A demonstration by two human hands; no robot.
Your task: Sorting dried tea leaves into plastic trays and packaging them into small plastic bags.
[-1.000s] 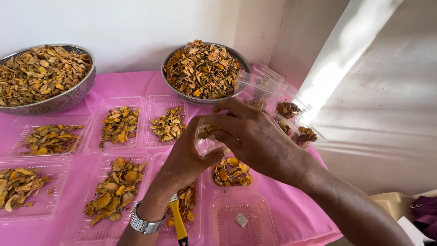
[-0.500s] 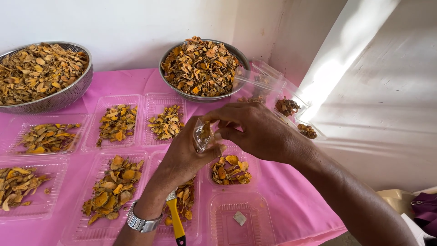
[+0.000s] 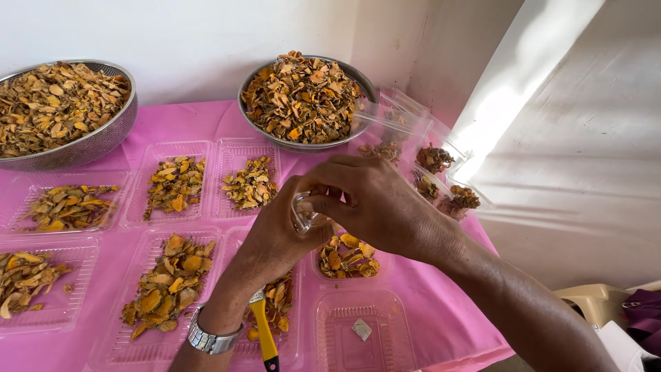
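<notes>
- Overhead, both hands meet above a pink tablecloth crowded edge to edge with clear ribbed plastic trays of dried orange-yellow slices; little bare cloth shows.
- Left hand and right hand pinch a small clear plastic pouch between fingertips, its long axis roughly upright.
- Behind, two steel bowls sit heaped against the white wall.

Tablecloth pink; dried slices orange-brown; bowls silver, perforated; trays clear, ribbed; tool handle yellow.
</notes>
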